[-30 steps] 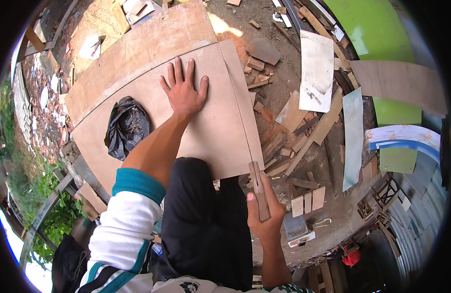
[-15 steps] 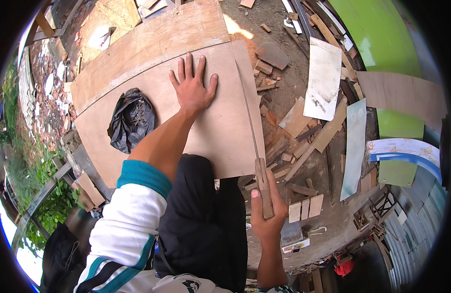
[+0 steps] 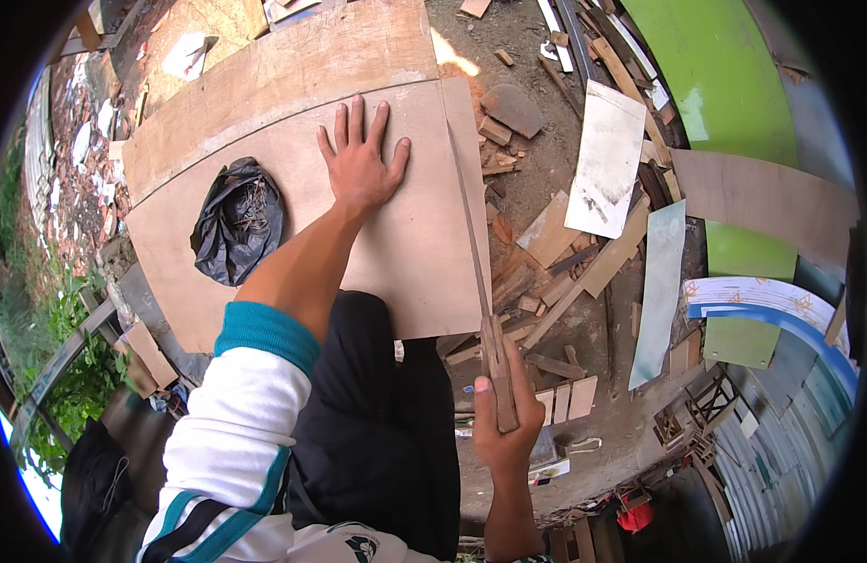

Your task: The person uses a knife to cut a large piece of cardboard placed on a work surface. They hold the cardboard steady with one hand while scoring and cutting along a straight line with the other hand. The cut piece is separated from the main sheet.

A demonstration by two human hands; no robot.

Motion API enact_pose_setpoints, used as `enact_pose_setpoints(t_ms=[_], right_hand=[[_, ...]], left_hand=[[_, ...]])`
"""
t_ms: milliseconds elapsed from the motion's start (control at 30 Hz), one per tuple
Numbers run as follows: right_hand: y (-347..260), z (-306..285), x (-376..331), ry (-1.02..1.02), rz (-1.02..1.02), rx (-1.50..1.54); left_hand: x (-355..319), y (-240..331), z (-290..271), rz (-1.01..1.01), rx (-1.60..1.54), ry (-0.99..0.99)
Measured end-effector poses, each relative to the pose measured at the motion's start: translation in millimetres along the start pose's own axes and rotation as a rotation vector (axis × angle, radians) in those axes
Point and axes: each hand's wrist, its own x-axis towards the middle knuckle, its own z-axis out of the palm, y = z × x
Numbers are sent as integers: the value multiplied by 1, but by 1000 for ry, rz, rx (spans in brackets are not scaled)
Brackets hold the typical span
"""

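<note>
Saw at five o'clock, gripped by the right hand; left hand, empty, spread flat on plywood at eleven.

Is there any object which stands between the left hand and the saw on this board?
Nothing visible: only bare board lies between the left hand and the saw, held in the right hand. The black plastic bag is left of the left hand.
</note>
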Motion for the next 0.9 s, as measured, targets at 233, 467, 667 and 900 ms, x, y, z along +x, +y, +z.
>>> enact_pose_setpoints(t_ms=[233,467,667,900], right_hand=[[23,61,178,37,-4,30],[-2,3,-9,-11,32,-19],[54,72,125,74,-128,27],[37,51,55,51,-106,39]], left_hand=[[-3,8,-1,13,-22,-2],[-18,2,-5,-13,-15,-30],[-11,7,1,2,-37,-8],[-4,-12,-4,-2,-5,9]])
